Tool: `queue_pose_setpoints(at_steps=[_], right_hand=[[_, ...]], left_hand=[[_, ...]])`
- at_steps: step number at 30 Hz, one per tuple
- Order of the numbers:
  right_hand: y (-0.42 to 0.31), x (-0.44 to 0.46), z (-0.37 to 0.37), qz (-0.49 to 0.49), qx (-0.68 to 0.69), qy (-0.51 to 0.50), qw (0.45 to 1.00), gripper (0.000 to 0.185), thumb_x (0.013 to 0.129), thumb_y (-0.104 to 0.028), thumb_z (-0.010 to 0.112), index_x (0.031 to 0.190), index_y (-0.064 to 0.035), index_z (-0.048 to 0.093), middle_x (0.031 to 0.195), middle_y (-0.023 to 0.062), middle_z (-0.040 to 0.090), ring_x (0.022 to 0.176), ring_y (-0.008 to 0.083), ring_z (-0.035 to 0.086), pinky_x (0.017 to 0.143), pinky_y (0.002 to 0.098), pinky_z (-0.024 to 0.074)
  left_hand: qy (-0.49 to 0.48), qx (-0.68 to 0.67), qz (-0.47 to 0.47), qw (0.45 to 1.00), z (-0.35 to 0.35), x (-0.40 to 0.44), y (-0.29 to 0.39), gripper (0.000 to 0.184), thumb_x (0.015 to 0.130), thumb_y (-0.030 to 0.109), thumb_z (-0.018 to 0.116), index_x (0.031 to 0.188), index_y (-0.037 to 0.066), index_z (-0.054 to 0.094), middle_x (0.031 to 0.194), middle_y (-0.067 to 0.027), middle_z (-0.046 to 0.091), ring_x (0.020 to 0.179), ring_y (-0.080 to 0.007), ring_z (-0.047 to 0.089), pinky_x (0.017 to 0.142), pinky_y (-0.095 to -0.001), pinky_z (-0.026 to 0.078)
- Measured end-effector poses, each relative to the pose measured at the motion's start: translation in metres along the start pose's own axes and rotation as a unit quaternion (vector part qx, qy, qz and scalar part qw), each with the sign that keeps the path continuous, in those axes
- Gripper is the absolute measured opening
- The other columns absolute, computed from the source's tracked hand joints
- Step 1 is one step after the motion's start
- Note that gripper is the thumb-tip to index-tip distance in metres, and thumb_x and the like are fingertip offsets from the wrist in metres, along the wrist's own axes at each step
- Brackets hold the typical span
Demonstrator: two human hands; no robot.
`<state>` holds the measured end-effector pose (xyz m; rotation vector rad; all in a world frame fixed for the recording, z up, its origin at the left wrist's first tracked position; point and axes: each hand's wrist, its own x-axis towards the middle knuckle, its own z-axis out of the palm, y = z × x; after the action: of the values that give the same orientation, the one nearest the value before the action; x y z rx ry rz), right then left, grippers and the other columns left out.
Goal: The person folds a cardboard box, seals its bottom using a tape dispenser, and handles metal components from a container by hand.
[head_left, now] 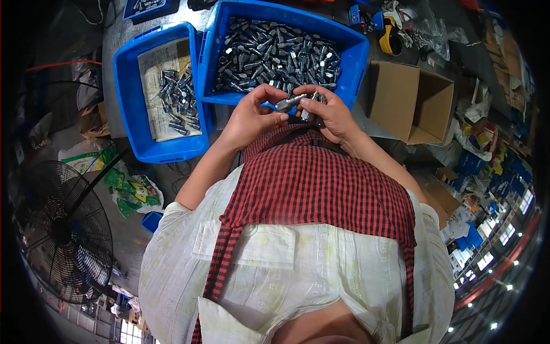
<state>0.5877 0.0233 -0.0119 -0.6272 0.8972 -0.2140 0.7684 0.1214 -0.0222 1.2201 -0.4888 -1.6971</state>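
Observation:
Both my hands meet in front of my chest, at the near edge of a large blue bin (207,69) heaped with shiny metal fittings (275,54). Between the thumb and index finger of my left hand (255,114) is the hex end of one metal fitting (286,103). Its thinner end reaches to the fingertips of my right hand (332,114). That hand is closed around at least one more metal fitting (307,113), pointing down toward my apron. How many pieces it holds is partly hidden by the fingers.
On the left, a smaller blue bin (129,109) holds paper and a pile of fittings (179,97). An open cardboard box (395,103) stands at right, near a yellow tape roll (390,39). A black fan (63,229) is at lower left, beside plastic bags (134,192).

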Motion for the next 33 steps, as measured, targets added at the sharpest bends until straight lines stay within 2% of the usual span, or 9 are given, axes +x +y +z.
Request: queue_pose_setpoints(at_steps=[14,16,19,28,30,31,33], right_hand=[[0.003,-0.004,-0.006,-0.009,0.0,-0.003,1.0,0.028,0.087,-0.009,0.062,0.113,-0.0036,0.054,0.091,0.0053,0.062,0.083,0.0114,0.06,0.075,0.0248,0.0507],[0.001,-0.007,-0.003,-0.014,0.003,0.0,1.0,0.023,0.087,-0.007,0.061,0.109,-0.0028,0.057,0.098,0.0037,0.057,0.089,0.0091,0.055,0.079,0.0227,0.0473],[0.003,-0.008,-0.004,-0.015,0.002,-0.002,1.0,0.023,0.086,-0.006,0.061,0.109,-0.0029,0.057,0.1,0.004,0.057,0.091,0.0097,0.054,0.082,0.0244,0.0458],[0.008,-0.016,-0.009,-0.01,0.007,-0.003,1.0,0.023,0.086,-0.007,0.061,0.109,-0.0041,0.058,0.1,0.0028,0.057,0.091,0.0091,0.052,0.082,0.0238,0.0435],[0.011,-0.016,-0.011,-0.02,-0.006,-0.001,1.0,0.024,0.086,-0.007,0.061,0.109,-0.0044,0.057,0.096,0.0031,0.059,0.085,0.0088,0.055,0.077,0.0235,0.0468],[0.012,-0.017,-0.012,-0.03,-0.019,0.002,0.999,0.024,0.087,-0.008,0.061,0.11,-0.0048,0.055,0.092,0.0033,0.061,0.08,0.0084,0.058,0.073,0.0232,0.0501],[0.012,-0.019,-0.012,-0.028,-0.025,-0.007,0.999,0.024,0.087,-0.008,0.061,0.11,-0.0046,0.056,0.092,0.0039,0.062,0.08,0.009,0.059,0.073,0.0235,0.0504]], left_hand=[[0.017,0.018,0.041,0.999,0.01,0.002,-0.006,0.035,0.076,-0.011,0.062,0.106,0.001,0.05,0.1,-0.0056,0.054,0.086,-0.012,0.063,0.071,-0.0224,0.053],[0.016,0.018,0.04,0.999,0.012,0.002,-0.006,0.035,0.076,-0.011,0.062,0.106,0.001,0.05,0.099,-0.0056,0.054,0.087,-0.0121,0.063,0.072,-0.0224,0.053],[0.022,0.022,0.045,0.998,0.014,0.002,-0.007,0.036,0.075,-0.011,0.063,0.106,0.001,0.05,0.099,-0.0057,0.054,0.087,-0.0123,0.063,0.072,-0.0221,0.053],[0.027,0.083,0.064,0.994,0.019,-0.005,-0.014,0.034,0.077,-0.009,0.064,0.107,0.0,0.052,0.101,-0.0063,0.055,0.087,-0.0129,0.063,0.074,-0.0225,0.053],[0.002,-0.051,0.034,0.998,0.019,-0.008,-0.014,0.032,0.08,-0.004,0.064,0.109,0.0,0.052,0.101,-0.0067,0.056,0.087,-0.0138,0.063,0.075,-0.0233,0.053],[0.001,-0.05,0.035,0.998,0.018,-0.01,-0.014,0.032,0.08,-0.004,0.064,0.109,0.0,0.052,0.101,-0.0067,0.056,0.087,-0.0138,0.063,0.075,-0.0233,0.053],[-0.017,-0.084,-0.02,0.996,0.013,-0.011,-0.013,0.032,0.082,-0.001,0.064,0.111,-0.001,0.052,0.101,-0.0075,0.057,0.086,-0.0155,0.064,0.077,-0.0244,0.053]])
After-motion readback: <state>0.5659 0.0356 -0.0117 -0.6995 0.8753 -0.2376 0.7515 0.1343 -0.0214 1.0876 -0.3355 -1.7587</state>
